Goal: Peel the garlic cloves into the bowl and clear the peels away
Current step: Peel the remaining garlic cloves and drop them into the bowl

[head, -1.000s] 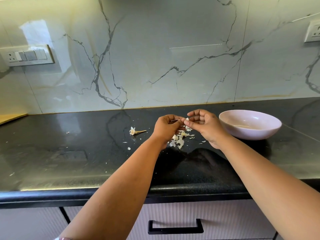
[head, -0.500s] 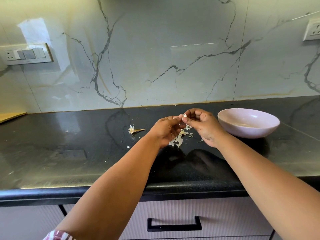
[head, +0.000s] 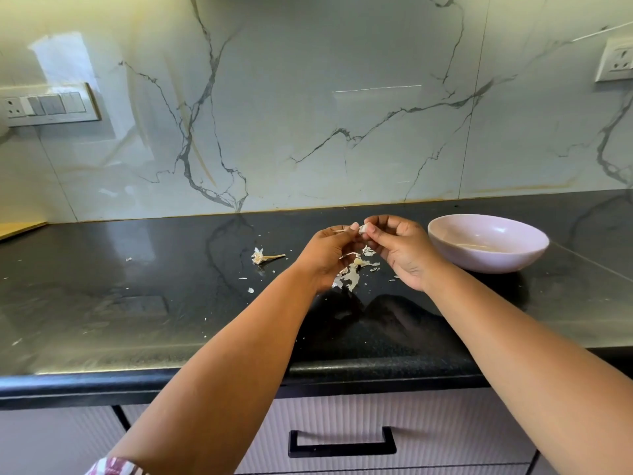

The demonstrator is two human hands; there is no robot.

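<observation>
Both my hands meet above the black counter (head: pixel 137 320). My right hand (head: pixel 400 252) pinches a small white garlic clove (head: pixel 363 229) at its fingertips. My left hand (head: pixel 329 252) pinches at the same clove from the left, its fingers curled. A pile of papery white peels (head: pixel 351 274) lies on the counter just below the hands. The pale pink bowl (head: pixel 488 243) stands to the right of my right hand; I cannot make out any cloves inside it.
A bare garlic stem with root end (head: pixel 265 257) lies left of the hands, with small peel flakes (head: pixel 251 290) scattered around. The marble backsplash (head: pixel 308 114) rises behind. A drawer with a black handle (head: pixel 342 443) sits below the counter edge.
Both hands have stayed together over the peel pile, with small finger shifts on the clove. The bowl and stem have not moved.
</observation>
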